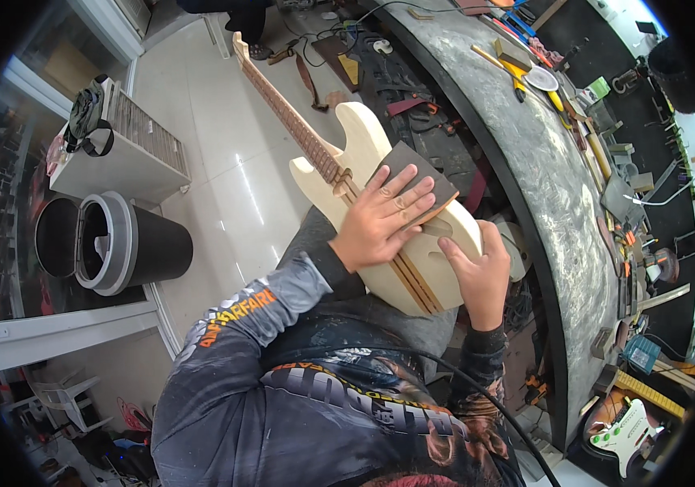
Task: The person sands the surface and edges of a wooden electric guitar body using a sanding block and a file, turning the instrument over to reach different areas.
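An unpainted electric guitar [343, 130] rests across my lap, its neck pointing to the far left. Pale wood makes up the body, and dark strips run along its middle. My left hand [384, 215] lies open on the body, fingers spread over a dark sheet that looks like sandpaper [433, 174]. The palm and thumb hide part of that sheet. At the body's right end, my right hand [481, 264] is closed around the edge, thumb on top; its other fingers are mostly hidden below.
A long grey workbench [518, 138] curves along the right, cluttered with tools. On it lies a white guitar part with green knobs [628, 434]. Left of me stand a black bin [148, 247] and a white cabinet [140, 154]. A black cable [477, 385] crosses my front.
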Available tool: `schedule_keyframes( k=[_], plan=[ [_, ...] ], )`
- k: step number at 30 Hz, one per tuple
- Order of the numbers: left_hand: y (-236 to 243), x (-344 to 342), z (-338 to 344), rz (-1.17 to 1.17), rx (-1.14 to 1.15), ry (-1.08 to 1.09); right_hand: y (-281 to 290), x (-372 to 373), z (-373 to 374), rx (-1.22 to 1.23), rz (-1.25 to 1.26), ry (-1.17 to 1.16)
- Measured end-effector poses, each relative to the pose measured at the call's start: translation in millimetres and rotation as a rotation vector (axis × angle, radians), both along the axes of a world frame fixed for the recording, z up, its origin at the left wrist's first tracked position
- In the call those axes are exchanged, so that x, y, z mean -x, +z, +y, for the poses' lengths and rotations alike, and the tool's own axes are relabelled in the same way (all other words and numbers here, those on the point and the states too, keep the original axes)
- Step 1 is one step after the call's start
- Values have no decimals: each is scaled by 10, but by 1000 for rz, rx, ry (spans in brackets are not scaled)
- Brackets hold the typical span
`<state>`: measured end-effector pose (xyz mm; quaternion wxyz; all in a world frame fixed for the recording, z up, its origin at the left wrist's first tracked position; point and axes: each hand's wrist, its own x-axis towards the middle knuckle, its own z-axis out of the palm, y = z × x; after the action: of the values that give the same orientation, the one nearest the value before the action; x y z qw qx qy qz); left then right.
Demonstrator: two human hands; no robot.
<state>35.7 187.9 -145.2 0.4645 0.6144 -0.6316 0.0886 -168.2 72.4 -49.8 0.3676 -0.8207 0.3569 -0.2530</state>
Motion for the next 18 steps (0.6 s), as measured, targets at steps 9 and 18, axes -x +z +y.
schedule_keyframes(
  k=[9,18],
  plan=[
    [149,343,-6,44,-13,0,-40,36,-34,81,26,34],
    [97,-92,162,-116,-104,166,-24,106,-62,4,7,73]
  ],
)
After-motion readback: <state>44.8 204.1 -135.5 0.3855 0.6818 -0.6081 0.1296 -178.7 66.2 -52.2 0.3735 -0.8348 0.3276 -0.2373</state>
